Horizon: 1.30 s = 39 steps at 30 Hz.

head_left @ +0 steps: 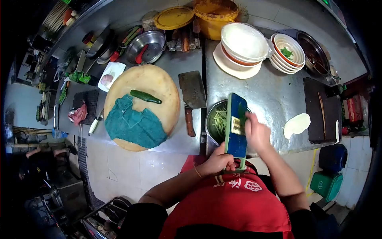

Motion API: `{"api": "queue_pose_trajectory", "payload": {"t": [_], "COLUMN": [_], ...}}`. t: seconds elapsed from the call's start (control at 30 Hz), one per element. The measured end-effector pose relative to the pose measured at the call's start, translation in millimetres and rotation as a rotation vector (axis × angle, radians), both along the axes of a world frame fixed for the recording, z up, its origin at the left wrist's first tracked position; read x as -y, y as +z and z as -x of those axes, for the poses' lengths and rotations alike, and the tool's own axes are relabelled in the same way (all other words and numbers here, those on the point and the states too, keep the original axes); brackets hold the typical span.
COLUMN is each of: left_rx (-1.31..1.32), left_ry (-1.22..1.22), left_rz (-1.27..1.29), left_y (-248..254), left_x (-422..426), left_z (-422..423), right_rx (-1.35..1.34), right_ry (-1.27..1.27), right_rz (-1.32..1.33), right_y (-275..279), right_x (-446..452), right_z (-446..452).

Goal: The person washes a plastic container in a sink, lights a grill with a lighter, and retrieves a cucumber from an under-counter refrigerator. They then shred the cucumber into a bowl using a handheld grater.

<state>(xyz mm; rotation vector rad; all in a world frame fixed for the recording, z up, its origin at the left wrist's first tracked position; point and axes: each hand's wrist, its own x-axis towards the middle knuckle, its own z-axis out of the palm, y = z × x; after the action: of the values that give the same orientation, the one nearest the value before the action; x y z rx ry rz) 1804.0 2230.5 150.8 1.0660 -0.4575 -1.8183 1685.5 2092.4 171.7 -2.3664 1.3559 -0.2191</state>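
Note:
My left hand is closed around the lower, handle end of a mandoline slicer, which has a green frame, a blue face and a pale slotted insert midway. The slicer stands steeply over a metal bowl of thin pale-green vegetable shreds. My right hand is at the slicer's face with its fingers curled in, somewhat blurred; whatever they grip is hidden. To the left, a whole dark-green cucumber and a crumpled teal cloth lie on a round wooden chopping board.
A cleaver rests between board and bowl. Behind are stacked white bowls, more bowls with chopped greens on top, and a yellow bucket. A pale flat slab and a dark tray lie right.

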Motion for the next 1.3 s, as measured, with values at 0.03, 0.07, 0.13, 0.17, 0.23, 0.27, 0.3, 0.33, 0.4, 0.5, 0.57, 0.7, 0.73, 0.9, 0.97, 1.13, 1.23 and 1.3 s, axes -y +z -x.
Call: {"api": "queue_pose_trajectory", "payload": {"t": [0.03,0.07,0.13,0.17,0.23,0.27,0.3,0.33,0.4,0.5,0.57,0.7,0.73,0.9,0.97,1.13,1.23,1.3], "left_rx": [0.003,0.011,0.008,0.006,0.001,0.024,0.013,0.001,-0.016,0.007,0.009,0.027,0.007,-0.033,-0.028,0.000,-0.034,-0.024], "left_ry": [-0.021,0.011,0.089,0.084,0.050,0.009,0.017,0.024,0.057,0.079,0.049,0.055,0.087,0.062,0.016,0.100,0.065,0.094], "left_rz": [0.017,0.005,-0.011,-0.001,0.002,0.029,0.035,0.038,0.021,0.007,0.028,0.011,-0.002,0.025,0.022,0.019,0.028,-0.001], "left_y": [2,4,5,2,-7,-7,-5,0,0,-6,-1,1,0,-2,0,8,-1,5], "left_x": [0,-1,-2,0,0,1,0,-2,-4,-2,0,-3,-3,-1,-2,-1,-5,-5], "left_z": [1,-1,0,-1,-3,-2,0,4,4,-4,-3,3,-1,2,2,-8,1,-3], "right_rx": [0.064,0.043,0.002,0.026,-0.049,0.001,0.000,0.003,-0.026,-0.016,0.002,0.030,0.051,0.108,0.044,-0.001,0.010,0.033], "right_ry": [-0.016,0.023,0.173,0.227,0.181,0.079,0.008,0.023,0.084,0.176,0.068,0.011,0.111,-0.009,-0.036,0.114,-0.063,0.044], "right_rz": [0.036,-0.013,-0.052,0.018,-0.040,-0.018,0.023,0.042,-0.034,-0.071,-0.067,-0.040,-0.042,0.021,0.046,0.002,0.055,0.079], "right_y": [-6,4,20,21,15,10,0,0,10,17,7,5,1,-22,-19,-2,-21,-14], "right_x": [12,3,-32,-38,-39,-18,7,11,-3,-43,-24,-7,-28,0,16,-33,17,1], "right_z": [-6,0,30,31,26,7,-9,-9,-1,23,6,-5,18,-10,-18,8,-27,-15]}}
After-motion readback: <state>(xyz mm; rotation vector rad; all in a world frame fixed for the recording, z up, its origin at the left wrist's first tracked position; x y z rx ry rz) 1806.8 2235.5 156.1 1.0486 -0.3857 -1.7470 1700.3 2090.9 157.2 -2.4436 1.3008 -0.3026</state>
